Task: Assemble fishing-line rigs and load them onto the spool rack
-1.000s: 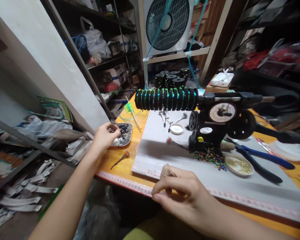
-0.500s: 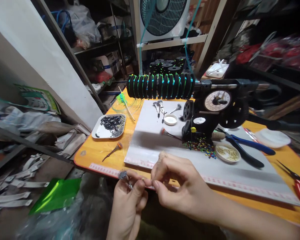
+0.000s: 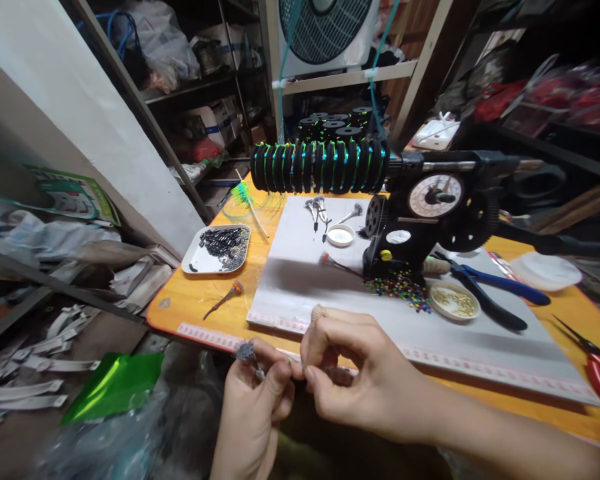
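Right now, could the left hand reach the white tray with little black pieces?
Probably yes: the white tray sits open nearby, with only a brown, orange-tipped bundle near the way. But the left hand holds a grey-tufted bundle, a possible hindrance.

Gap between tray (image 3: 191, 253) and board (image 3: 287, 297), right hand (image 3: 363, 367) obstructing front edge, machine (image 3: 405, 247) blocking behind

Anything in the right grip (image 3: 365, 373) is too small to tell; the top edge crops the fan (image 3: 325, 33).
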The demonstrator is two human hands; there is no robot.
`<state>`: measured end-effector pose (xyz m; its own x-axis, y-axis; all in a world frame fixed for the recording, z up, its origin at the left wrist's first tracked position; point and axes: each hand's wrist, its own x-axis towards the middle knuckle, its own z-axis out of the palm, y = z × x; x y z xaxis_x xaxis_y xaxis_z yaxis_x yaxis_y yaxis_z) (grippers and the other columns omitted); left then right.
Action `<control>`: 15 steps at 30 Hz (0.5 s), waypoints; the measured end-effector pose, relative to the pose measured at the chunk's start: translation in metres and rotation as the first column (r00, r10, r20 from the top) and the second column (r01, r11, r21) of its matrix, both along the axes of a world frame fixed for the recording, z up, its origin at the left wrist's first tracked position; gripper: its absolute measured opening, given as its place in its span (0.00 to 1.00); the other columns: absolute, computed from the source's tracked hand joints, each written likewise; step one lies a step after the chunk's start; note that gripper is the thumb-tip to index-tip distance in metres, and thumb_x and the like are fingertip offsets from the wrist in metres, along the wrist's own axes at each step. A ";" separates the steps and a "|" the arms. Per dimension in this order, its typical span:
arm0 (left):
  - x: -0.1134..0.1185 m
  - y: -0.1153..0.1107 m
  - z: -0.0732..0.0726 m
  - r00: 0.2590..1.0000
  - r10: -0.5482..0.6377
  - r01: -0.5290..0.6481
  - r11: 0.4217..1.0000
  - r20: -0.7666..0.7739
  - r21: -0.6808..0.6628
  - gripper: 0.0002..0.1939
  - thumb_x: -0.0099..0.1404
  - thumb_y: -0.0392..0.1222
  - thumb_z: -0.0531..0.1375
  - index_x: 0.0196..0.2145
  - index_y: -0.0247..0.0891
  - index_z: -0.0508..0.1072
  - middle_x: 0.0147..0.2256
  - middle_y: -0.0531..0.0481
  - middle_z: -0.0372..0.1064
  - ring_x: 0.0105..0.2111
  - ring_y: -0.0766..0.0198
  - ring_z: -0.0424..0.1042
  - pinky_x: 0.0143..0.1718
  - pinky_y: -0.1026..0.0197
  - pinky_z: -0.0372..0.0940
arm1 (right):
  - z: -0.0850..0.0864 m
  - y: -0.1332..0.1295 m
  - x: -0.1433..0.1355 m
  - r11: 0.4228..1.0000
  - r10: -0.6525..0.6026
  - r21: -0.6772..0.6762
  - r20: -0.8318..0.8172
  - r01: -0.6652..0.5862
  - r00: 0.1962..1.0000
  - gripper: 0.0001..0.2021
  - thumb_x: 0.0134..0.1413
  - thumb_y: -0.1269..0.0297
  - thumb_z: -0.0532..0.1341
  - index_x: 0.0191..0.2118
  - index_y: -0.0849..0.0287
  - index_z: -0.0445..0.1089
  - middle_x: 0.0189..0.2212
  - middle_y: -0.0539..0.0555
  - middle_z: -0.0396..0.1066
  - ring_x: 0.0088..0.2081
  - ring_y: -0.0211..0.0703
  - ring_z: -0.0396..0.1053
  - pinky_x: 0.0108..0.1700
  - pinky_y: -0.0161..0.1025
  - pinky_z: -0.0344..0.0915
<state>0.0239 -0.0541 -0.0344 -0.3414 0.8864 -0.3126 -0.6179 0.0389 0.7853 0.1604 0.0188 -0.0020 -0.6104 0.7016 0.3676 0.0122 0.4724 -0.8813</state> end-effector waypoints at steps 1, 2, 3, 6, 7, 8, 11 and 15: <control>0.000 0.000 0.000 1.000 -0.001 0.001 1.000 0.000 -0.002 0.19 0.47 0.44 0.76 0.23 0.34 0.70 0.20 0.58 0.64 0.16 0.79 0.53 0.18 0.73 0.46 | 0.000 0.000 0.000 1.000 0.000 -0.006 -0.002 0.000 1.000 0.06 0.47 0.77 0.59 0.24 0.61 0.63 0.23 0.48 0.61 0.25 0.32 0.60 0.24 0.28 0.56; 0.000 0.000 0.000 1.000 -0.001 0.001 1.000 -0.002 -0.004 0.19 0.47 0.44 0.76 0.23 0.34 0.70 0.19 0.58 0.64 0.16 0.79 0.53 0.18 0.73 0.46 | 0.000 0.000 0.000 1.000 0.000 -0.013 -0.003 0.000 1.000 0.07 0.46 0.77 0.59 0.24 0.61 0.63 0.23 0.48 0.61 0.25 0.32 0.60 0.24 0.28 0.56; 0.000 0.000 0.000 1.000 0.000 0.000 1.000 -0.005 -0.007 0.19 0.47 0.45 0.76 0.23 0.34 0.71 0.19 0.58 0.63 0.16 0.79 0.53 0.18 0.74 0.46 | 0.000 0.000 0.000 1.000 0.000 -0.020 -0.004 0.000 1.000 0.07 0.46 0.77 0.59 0.24 0.61 0.63 0.23 0.48 0.61 0.25 0.32 0.60 0.24 0.28 0.56; 0.001 0.000 0.000 0.999 0.016 -0.016 1.000 -0.042 -0.013 0.19 0.44 0.45 0.77 0.22 0.34 0.71 0.20 0.57 0.66 0.16 0.79 0.53 0.18 0.74 0.47 | 0.001 0.000 0.001 0.999 0.001 -0.040 0.001 -0.001 1.000 0.07 0.46 0.78 0.61 0.23 0.61 0.65 0.23 0.47 0.62 0.25 0.32 0.60 0.24 0.28 0.57; 0.001 0.000 0.001 0.997 0.027 -0.028 1.000 -0.075 -0.014 0.20 0.43 0.45 0.77 0.22 0.34 0.71 0.20 0.56 0.66 0.16 0.79 0.54 0.18 0.74 0.48 | 0.001 0.001 0.001 0.998 0.009 -0.061 0.014 -0.008 1.000 0.07 0.48 0.77 0.61 0.24 0.62 0.67 0.23 0.48 0.63 0.25 0.32 0.61 0.25 0.28 0.58; 0.001 -0.001 0.002 0.992 0.043 -0.045 0.999 -0.116 -0.014 0.20 0.43 0.45 0.77 0.22 0.34 0.71 0.19 0.56 0.67 0.16 0.78 0.55 0.18 0.74 0.49 | 0.001 0.002 0.001 0.996 0.024 -0.089 0.028 -0.021 0.999 0.06 0.51 0.76 0.62 0.26 0.62 0.70 0.24 0.49 0.66 0.26 0.33 0.63 0.26 0.28 0.59; -0.001 -0.002 0.004 0.969 0.097 -0.101 0.995 -0.225 -0.008 0.20 0.41 0.45 0.78 0.23 0.36 0.71 0.17 0.58 0.66 0.16 0.77 0.59 0.18 0.75 0.53 | 0.001 0.006 0.002 0.980 0.094 -0.181 0.048 -0.084 0.994 0.06 0.58 0.67 0.64 0.33 0.62 0.78 0.27 0.52 0.71 0.30 0.36 0.68 0.30 0.31 0.63; -0.006 -0.002 0.001 0.950 0.113 -0.110 0.994 -0.292 0.028 0.17 0.43 0.45 0.77 0.30 0.41 0.79 0.19 0.56 0.71 0.19 0.73 0.66 0.21 0.74 0.60 | 0.000 0.009 0.003 0.970 0.133 -0.213 0.048 -0.120 0.990 0.08 0.59 0.65 0.64 0.34 0.63 0.79 0.28 0.53 0.72 0.31 0.37 0.69 0.32 0.33 0.65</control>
<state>0.0179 -0.0564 -0.0337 -0.5131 0.8405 -0.1742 -0.3607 -0.0270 0.9323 0.1636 0.0274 -0.0023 -0.7161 0.6744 0.1798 0.0213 0.2787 -0.9601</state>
